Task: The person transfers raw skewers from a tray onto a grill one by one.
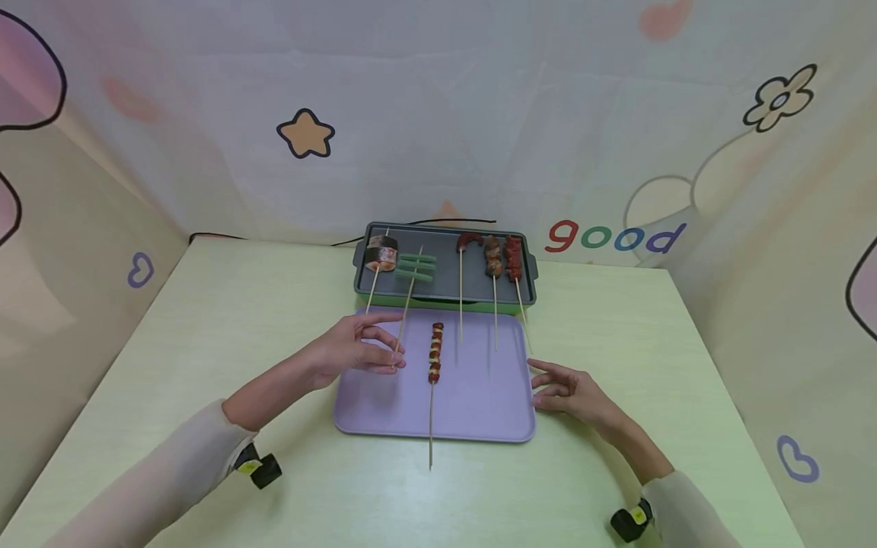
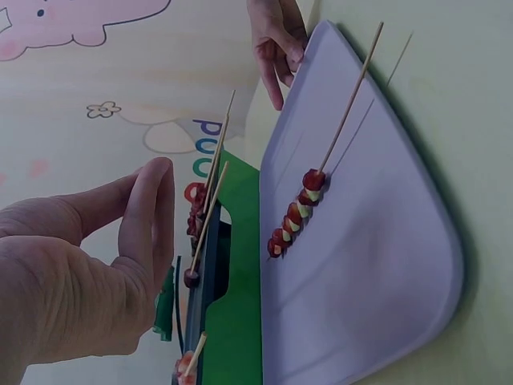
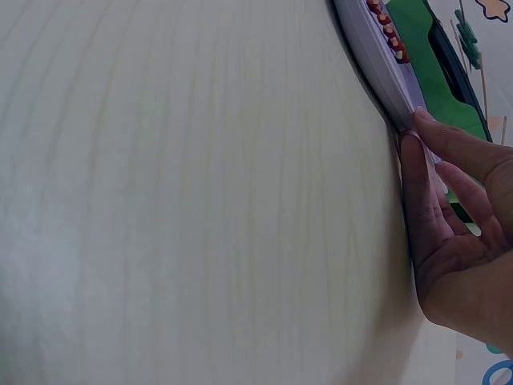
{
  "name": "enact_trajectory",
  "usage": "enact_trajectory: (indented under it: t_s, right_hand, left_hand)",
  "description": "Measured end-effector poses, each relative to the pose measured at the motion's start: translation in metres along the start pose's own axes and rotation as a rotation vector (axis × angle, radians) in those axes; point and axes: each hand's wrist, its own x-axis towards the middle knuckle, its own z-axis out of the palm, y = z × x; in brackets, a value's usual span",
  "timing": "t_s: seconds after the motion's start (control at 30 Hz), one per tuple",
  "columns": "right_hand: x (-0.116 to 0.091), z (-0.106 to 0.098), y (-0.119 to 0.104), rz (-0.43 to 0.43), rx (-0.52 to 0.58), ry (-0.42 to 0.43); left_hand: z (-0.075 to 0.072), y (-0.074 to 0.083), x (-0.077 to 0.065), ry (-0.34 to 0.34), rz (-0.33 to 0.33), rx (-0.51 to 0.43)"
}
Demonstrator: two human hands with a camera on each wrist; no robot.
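Observation:
In the head view my left hand [image 1: 363,346] pinches the wooden stick of a green vegetable skewer [image 1: 416,266], its green pieces lying crosswise over the grill pan. In the left wrist view those green pieces [image 2: 164,309] show partly behind the fingers. My right hand [image 1: 572,392] is at the right edge of a lilac tray [image 1: 479,411], thumb and forefinger pinching its rim in the right wrist view. On the tray lies a skewer of red and pale pieces [image 1: 435,354], its stick reaching past the front rim.
Behind the tray stands a dark grill pan [image 1: 438,285] with a green base. It holds a dark-wrapped roll skewer [image 1: 381,253] at left, a curled red-brown skewer [image 1: 468,241], a brown meat skewer [image 1: 492,256] and a red meat skewer [image 1: 513,259], sticks pointing forward. A printed cloth hangs behind.

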Motion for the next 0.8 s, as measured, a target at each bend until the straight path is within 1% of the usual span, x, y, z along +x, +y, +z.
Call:
enact_trajectory:
  t_s: [0.17,0.27,0.53,0.8]
  right_hand:
    - [0.000,0.000,0.001,-0.013,-0.003,0.003]
    - [0.000,0.000,0.001,-0.012,0.000,0.002]
    - [-0.001,0.000,0.000,0.004,0.015,0.005]
    - [-0.002,0.000,-0.001,-0.003,0.022,-0.008]
  left_hand:
    - [-0.001,0.009,0.017,0.023,-0.020,-0.012]
    - [-0.002,0.012,0.025,0.033,-0.024,-0.016]
    - [-0.002,0.015,0.037,0.036,-0.019,-0.001]
    - [-0.002,0.013,0.048,0.077,-0.031,-0.005]
